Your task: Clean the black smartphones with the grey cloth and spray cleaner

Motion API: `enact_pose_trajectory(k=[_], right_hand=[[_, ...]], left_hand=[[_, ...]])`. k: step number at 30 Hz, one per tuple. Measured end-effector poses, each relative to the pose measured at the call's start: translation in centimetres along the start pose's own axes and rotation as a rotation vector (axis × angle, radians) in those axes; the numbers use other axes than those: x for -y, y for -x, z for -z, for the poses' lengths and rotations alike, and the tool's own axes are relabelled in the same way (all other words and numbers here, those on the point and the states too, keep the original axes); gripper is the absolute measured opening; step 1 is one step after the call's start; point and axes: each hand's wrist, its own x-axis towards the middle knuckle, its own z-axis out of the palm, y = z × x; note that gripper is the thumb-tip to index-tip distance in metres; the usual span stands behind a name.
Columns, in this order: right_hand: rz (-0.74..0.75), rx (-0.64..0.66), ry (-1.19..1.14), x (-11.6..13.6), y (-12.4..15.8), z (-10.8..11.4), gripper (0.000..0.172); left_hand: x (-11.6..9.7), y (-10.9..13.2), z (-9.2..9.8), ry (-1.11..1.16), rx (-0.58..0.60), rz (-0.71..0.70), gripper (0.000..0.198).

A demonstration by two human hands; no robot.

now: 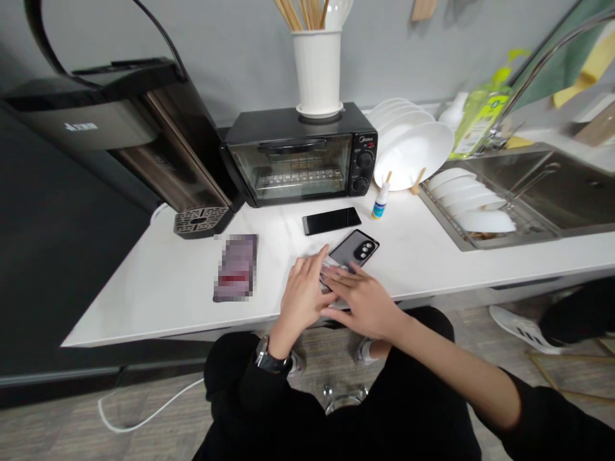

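Note:
Both hands rest on a grey phone (354, 250) that lies back-up, camera ring showing, near the front edge of the white counter (158, 288). My left hand (303, 296), a watch on its wrist, lies flat with fingers stretched over the phone's near end. My right hand (364, 301) crosses in from the right, its fingers extended and pressed on the same end. A second black phone (331, 221) lies screen-up just behind. A third, blurred-out phone (236, 267) lies to the left.
A black toaster oven (298, 157) with a white utensil holder (317, 70) on top stands at the back. A dark coffee machine (144, 134) is at left. A small dropper bottle (380, 202), white plates (416, 150), a sink rack (480, 211) and soap bottle (480, 115) are at right.

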Motion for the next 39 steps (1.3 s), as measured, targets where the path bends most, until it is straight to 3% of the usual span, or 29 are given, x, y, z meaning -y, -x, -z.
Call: enact_pose_trajectory(k=[4, 7, 10, 14, 19, 29, 39], right_hand=[[-0.162, -0.093, 0.066, 0.5, -0.3, -0.3, 0.053], [-0.028, -0.034, 0.008, 0.6, -0.2, -0.2, 0.054], [-0.119, -0.105, 0.047, 0.1, 0.2, 0.1, 0.050], [0.086, -0.013, 0.033, -1.5, 0.8, 0.4, 0.058], [-0.134, -0.098, 0.165, -3.5, 1.1, 0.1, 0.055], [-0.164, -0.117, 0.139, -3.8, 0.9, 0.2, 0.058], [-0.188, -0.095, 0.056, -2.7, 1.8, -1.7, 0.057]], left_hand=[[0.0, 0.1, 0.0, 0.000, -0.024, 0.003, 0.096], [0.0, 0.2, 0.0, -0.002, -0.010, 0.008, 0.093], [-0.1, 0.2, -0.1, 0.004, -0.039, 0.025, 0.095], [-0.2, 0.2, -0.1, 0.004, -0.024, 0.025, 0.095], [-0.3, 0.1, 0.0, 0.007, -0.016, 0.019, 0.092], [-0.2, 0.2, 0.1, 0.012, -0.017, 0.016, 0.093], [-0.2, 0.0, 0.1, 0.032, -0.003, 0.010, 0.091]])
